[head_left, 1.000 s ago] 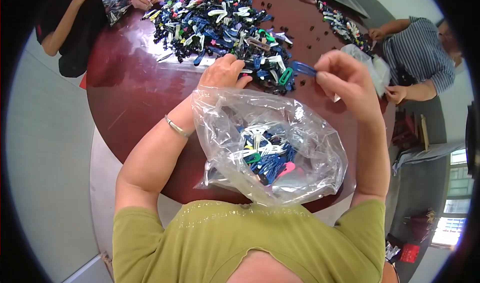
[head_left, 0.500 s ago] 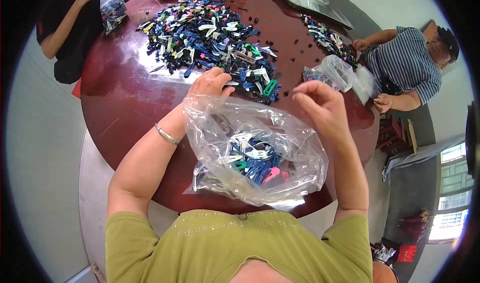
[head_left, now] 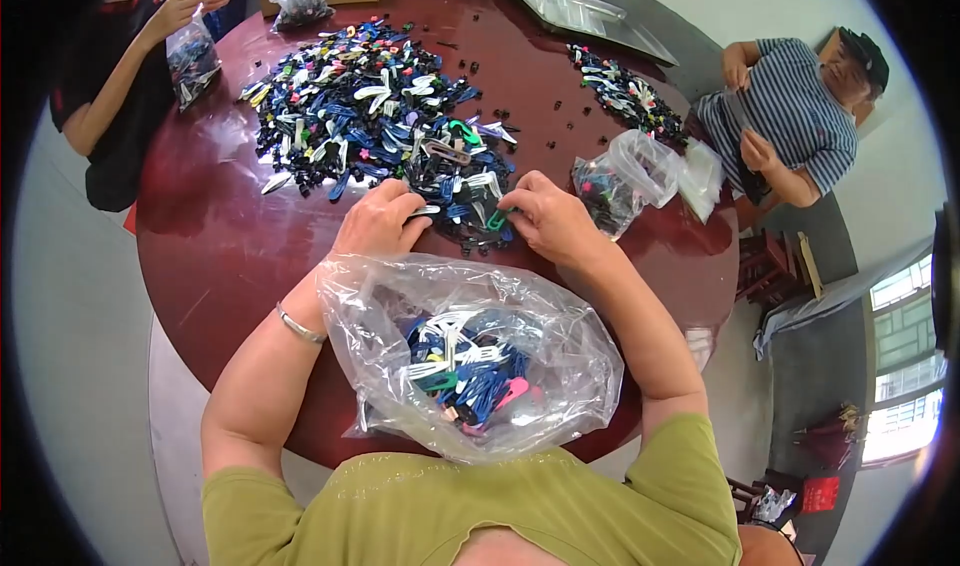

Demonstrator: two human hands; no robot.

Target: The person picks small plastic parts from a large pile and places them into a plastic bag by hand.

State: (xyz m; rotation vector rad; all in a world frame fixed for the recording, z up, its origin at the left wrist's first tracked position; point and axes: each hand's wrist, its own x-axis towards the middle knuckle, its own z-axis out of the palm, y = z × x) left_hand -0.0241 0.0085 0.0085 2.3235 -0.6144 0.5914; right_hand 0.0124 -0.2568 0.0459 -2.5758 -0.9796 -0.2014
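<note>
So the heap of clips (head_left: 345, 116) takes up the upper middle of the frame, a messy spread of black, navy and white with bits of yellow, pink and green mixed in. The green clip (head_left: 497, 221) is the easy one to spot: a bright elongated loop, lying at a slant on the heap's lower right edge, around the centre of the frame. Right hand (head_left: 548, 218) is mostly curled, thumb and index closed in on the clip's upper end; can't tell how firm that pinch is. Left hand (head_left: 383, 220), just left of centre, is half curled and has a small white clip (head_left: 428, 210) nipped between thumb and finger, tip poking out. Below both hands, lower middle, there's a clear plastic bag (head_left: 585, 366) with its mouth wide open, a pile of navy and white clips (head_left: 465, 361) inside plus a pink one (head_left: 513, 393).
</note>
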